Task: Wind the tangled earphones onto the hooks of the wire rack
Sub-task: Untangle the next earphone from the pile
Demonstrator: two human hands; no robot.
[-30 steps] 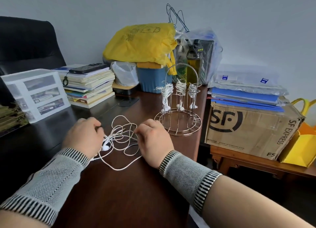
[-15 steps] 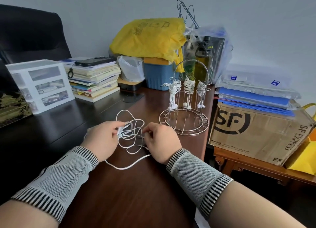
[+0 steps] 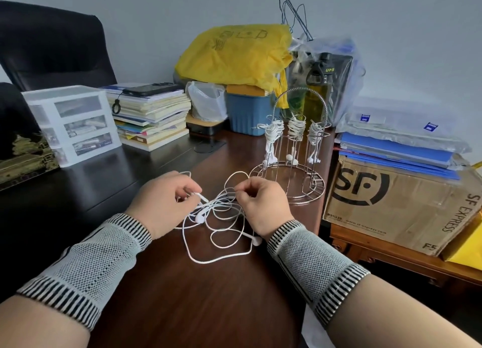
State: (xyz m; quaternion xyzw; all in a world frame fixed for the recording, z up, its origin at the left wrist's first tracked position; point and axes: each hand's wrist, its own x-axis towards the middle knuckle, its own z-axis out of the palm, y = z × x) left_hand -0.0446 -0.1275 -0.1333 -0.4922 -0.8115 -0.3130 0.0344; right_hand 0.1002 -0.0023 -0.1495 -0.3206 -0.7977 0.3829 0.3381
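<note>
I see both bare forearms reaching in from the bottom corners, the left from about seven o'clock and the right from about five o'clock, converging toward the middle. Each wrist wears a grey knitted mesh wrist sleeve (image 3: 104, 246) with black-and-white striped cuffs. My left hand (image 3: 164, 201) lies knuckles up, its fingers curled toward three o'clock, thumb and fingertips pinching a thin white earphone cord (image 3: 219, 217). My right hand (image 3: 263, 204) sits just beside it at its three o'clock, back of the hand up, fingers curled toward nine o'clock and pinching the same cord. The two hands are near each other but not touching.
</note>
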